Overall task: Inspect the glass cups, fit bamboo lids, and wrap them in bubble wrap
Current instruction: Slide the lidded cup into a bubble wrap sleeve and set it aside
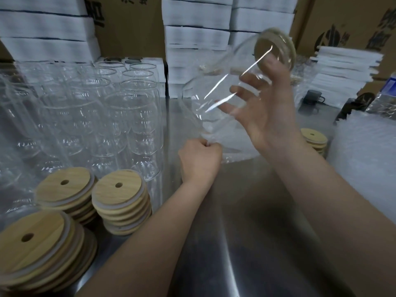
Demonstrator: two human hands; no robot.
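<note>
My right hand (pixel 263 112) grips a clear glass cup (pixel 216 91), tilted in the air above the steel table, its base toward me. A bamboo lid (pixel 276 48) sits fitted on its far end. Lower down, my left hand (pixel 199 157) pinches the edge of a bubble wrap sheet (pixel 227 138) that lies under the cup. Several empty glass cups (pixel 130 116) stand in rows on the left. Three stacks of bamboo lids (pixel 120 202) with centre holes sit at the front left.
A thick pile of bubble wrap (pixel 364 159) lies at the right, with another lid stack (pixel 315 140) beside it. White foam boxes (pixel 197 39) and brown cartons (pixel 342 22) wall the back. A dark tape dispenser (pixel 312 99) sits at the far right. The steel table (pixel 246 243) extends toward me.
</note>
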